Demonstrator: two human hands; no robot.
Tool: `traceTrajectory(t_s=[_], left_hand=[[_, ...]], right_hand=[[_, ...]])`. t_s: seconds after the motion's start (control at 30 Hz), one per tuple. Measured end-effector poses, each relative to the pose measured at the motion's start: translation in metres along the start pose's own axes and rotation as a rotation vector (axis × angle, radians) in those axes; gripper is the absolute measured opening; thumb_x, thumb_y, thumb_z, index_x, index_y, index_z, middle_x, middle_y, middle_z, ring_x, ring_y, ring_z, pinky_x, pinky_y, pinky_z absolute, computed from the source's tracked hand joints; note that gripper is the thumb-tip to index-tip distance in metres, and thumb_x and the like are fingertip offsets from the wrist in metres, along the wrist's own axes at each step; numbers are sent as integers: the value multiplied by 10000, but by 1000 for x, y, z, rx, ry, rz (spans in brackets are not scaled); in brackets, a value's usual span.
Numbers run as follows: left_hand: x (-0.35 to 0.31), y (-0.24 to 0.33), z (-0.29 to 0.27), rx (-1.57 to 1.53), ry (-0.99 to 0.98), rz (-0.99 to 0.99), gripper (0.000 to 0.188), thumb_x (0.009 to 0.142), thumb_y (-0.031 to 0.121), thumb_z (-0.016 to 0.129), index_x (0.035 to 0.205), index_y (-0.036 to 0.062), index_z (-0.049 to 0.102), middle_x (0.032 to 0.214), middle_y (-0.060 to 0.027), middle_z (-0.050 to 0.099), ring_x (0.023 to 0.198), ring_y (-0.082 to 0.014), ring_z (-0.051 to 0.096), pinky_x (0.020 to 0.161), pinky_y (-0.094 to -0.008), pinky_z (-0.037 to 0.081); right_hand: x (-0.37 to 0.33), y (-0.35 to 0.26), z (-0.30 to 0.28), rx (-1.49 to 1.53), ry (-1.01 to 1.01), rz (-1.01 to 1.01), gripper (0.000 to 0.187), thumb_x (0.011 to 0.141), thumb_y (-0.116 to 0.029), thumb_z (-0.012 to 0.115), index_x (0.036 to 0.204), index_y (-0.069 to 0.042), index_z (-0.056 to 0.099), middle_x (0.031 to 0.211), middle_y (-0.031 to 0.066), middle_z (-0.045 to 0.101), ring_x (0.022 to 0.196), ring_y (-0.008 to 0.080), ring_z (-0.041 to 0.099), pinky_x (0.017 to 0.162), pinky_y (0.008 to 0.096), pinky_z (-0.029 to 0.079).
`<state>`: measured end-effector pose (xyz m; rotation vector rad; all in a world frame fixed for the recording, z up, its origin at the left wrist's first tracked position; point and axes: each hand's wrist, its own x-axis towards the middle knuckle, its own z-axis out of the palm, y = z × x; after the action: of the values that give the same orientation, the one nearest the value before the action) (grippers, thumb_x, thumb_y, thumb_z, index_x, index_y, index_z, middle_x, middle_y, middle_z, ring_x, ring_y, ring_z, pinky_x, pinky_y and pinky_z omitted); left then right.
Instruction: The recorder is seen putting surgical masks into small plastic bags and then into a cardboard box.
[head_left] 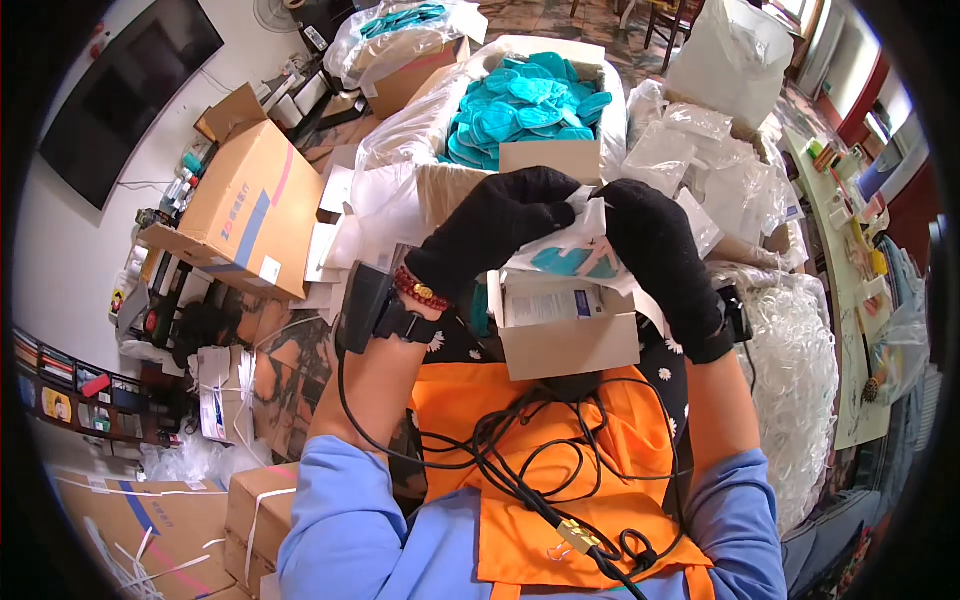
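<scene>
In black gloves, my left hand [497,225] and my right hand [655,245] pinch the top edge of a small clear plastic bag [582,222] between them. Inside the bag lies a teal piece [562,262] that looks like a folded face mask, with pale pinkish strips across it. Just beneath, an open white carton [570,345] rests at my lap, holding a printed paper or packet [555,306]. Beyond my hands, a large lined box [612,120] is heaped with the same teal mask-like pieces [530,105].
Clear plastic bags [690,150] fill a box at the right, beside a big sack of white looped strips [790,390]. A brown cardboard box [255,205] stands at the left. Black cables [530,450] trail over my orange apron [450,400]. A long table [840,300] runs along the right.
</scene>
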<state>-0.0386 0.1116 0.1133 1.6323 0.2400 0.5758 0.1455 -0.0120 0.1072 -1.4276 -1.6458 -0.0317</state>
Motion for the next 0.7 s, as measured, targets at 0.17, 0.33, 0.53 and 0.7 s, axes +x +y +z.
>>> traceTrajectory(t_s=[0.17,0.33,0.53,0.7], left_hand=[[-5,2,14,228,43,17,216,935,80,550,1115,-5,634,1019,-48,672,917,-111,598,850,-274,483],[-2,-36,27,615,55,322,275,918,78,531,1177,17,604,1113,-137,647,1023,-231,613,889,-339,479],[19,-48,40,628,55,284,252,834,58,584,1083,34,610,880,-175,649,829,-329,637,790,-418,507],[39,-113,11,1346,47,180,267,852,108,576,1107,39,612,864,-173,657,801,-322,647,751,-408,512]], right_hand=[[1,-7,-17,6,-90,56,212,804,-199,719,940,-40,680,875,149,679,806,320,665,717,378,531],[-9,-17,-13,195,-97,121,201,797,-187,724,929,-41,681,857,140,682,779,316,664,703,370,533],[-16,-28,-15,-289,-82,-197,163,772,-169,663,901,-71,648,787,105,610,714,295,616,628,396,485],[-28,-71,-6,-458,-195,-397,118,737,-170,636,832,-115,595,756,81,536,689,274,560,572,400,435]])
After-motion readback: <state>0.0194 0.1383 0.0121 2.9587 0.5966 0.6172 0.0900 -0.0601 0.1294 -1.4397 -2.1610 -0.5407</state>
